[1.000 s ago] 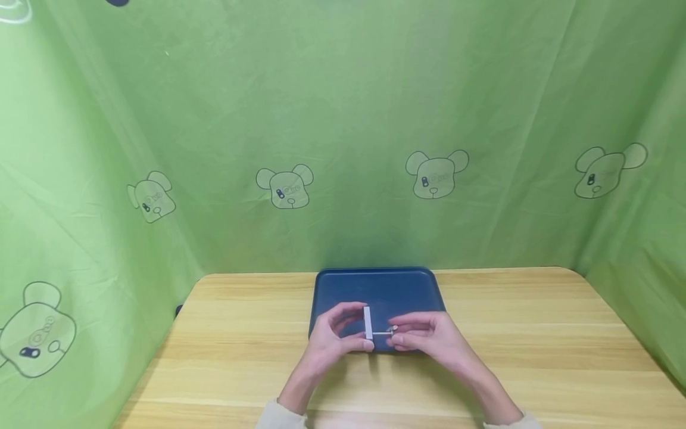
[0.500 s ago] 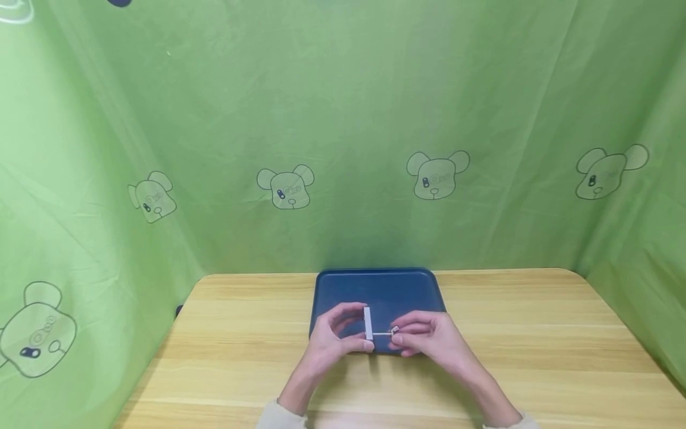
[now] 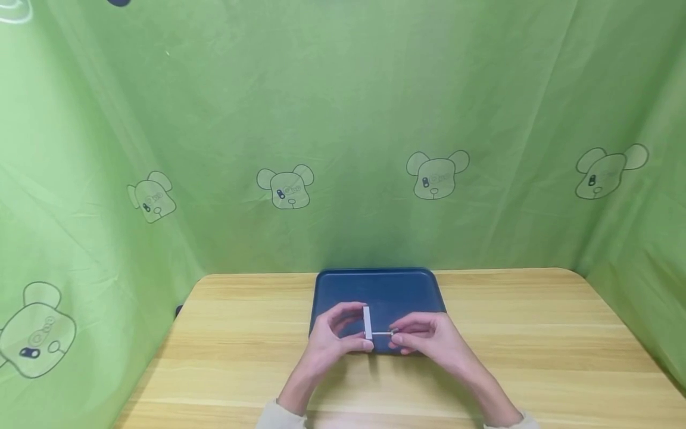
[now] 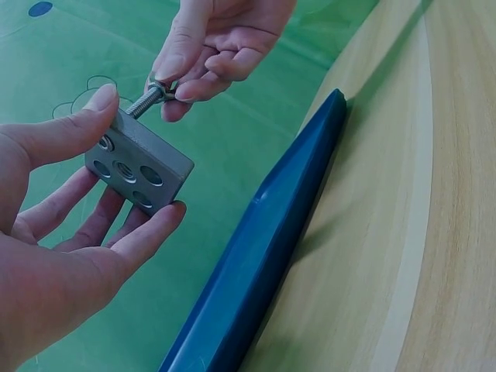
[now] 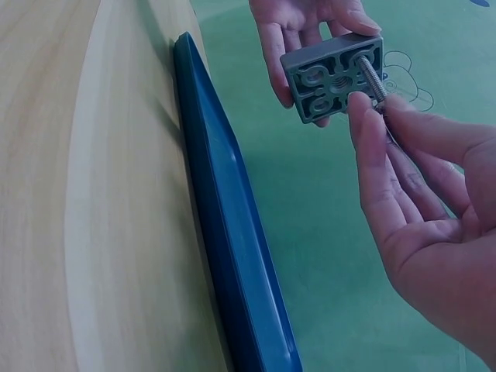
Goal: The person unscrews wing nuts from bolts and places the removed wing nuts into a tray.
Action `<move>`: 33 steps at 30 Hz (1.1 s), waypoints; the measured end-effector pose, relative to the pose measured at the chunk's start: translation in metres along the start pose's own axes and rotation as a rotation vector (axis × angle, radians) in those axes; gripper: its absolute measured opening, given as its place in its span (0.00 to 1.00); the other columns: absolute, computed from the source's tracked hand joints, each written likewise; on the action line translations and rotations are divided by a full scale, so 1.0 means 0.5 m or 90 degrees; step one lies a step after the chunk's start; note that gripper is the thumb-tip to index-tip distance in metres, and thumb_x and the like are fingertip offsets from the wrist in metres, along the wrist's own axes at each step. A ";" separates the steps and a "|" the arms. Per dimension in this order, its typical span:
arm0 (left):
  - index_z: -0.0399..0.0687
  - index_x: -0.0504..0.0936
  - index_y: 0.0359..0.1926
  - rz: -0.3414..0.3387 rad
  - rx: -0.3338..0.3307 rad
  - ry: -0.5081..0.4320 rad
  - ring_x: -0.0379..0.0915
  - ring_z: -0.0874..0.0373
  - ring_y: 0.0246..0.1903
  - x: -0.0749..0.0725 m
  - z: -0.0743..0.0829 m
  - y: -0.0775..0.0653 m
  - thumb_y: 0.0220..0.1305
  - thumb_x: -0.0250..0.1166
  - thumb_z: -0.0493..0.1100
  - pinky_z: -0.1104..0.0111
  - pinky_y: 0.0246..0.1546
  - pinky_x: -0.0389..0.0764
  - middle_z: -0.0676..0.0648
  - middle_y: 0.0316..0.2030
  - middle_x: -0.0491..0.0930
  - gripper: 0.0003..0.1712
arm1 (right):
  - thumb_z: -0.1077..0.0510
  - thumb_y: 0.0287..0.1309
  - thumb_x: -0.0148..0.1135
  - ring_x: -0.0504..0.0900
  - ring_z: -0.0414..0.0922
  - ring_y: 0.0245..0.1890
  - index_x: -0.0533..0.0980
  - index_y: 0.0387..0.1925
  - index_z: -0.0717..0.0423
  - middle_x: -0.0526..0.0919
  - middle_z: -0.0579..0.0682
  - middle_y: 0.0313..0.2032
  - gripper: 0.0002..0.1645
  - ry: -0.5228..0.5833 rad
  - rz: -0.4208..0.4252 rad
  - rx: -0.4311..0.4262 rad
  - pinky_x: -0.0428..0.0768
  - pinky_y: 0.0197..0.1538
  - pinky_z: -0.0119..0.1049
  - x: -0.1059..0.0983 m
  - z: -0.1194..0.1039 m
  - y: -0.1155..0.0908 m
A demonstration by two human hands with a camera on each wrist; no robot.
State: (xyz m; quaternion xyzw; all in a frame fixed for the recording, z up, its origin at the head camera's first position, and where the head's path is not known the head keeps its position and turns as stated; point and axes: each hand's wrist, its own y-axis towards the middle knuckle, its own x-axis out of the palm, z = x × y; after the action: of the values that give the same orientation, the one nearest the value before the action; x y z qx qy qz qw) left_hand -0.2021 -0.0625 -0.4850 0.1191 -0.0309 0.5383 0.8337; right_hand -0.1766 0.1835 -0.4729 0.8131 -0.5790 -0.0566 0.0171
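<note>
Thumb and fingers of my left hand (image 3: 331,336) hold a small grey block (image 3: 367,323) by its edges, above the tray. Several round holes run through its flat face, and the other side, in the right wrist view, is ribbed and hollowed. A threaded bolt (image 4: 144,102) passes through a corner hole and sticks out toward the right. At the bolt's far end my right hand (image 3: 429,336) pinches a small metal wing nut (image 4: 164,89) between thumb and fingertips, which partly cover it. A short gap of bare thread shows between the wing nut and the block (image 5: 333,77).
Below the hands lies a dark blue tray (image 3: 380,286) with a raised rim, on a light wooden table (image 3: 536,333). Green cloth (image 3: 343,119) printed with bear heads hangs behind and at both sides.
My right fingers have shifted around the wing nut, whose wings showed tilted upward half a second ago and are now mostly covered. My left hand and the block stay in place.
</note>
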 end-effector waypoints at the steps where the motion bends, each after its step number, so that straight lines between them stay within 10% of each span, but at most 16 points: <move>1: 0.30 0.75 0.63 0.000 0.001 0.000 0.72 0.41 0.65 0.000 0.000 0.000 0.46 0.76 0.22 0.56 0.61 0.83 0.40 0.64 0.76 0.40 | 0.64 0.62 0.70 0.90 0.50 0.40 0.80 0.48 0.75 0.85 0.73 0.43 0.18 0.001 0.001 -0.002 0.91 0.44 0.47 0.000 0.001 0.001; 33: 0.28 0.74 0.64 0.005 0.004 -0.006 0.70 0.38 0.65 -0.002 0.000 0.001 0.45 0.76 0.22 0.56 0.61 0.83 0.39 0.63 0.76 0.41 | 0.62 0.67 0.66 0.89 0.55 0.45 0.77 0.53 0.76 0.84 0.73 0.47 0.20 0.018 -0.019 -0.003 0.89 0.51 0.47 -0.007 0.009 0.002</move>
State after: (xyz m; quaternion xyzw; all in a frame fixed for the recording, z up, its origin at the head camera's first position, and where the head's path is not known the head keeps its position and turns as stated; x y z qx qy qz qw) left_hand -0.2030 -0.0632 -0.4852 0.1242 -0.0339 0.5408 0.8312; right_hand -0.1790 0.1866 -0.4769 0.8224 -0.5664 -0.0467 0.0264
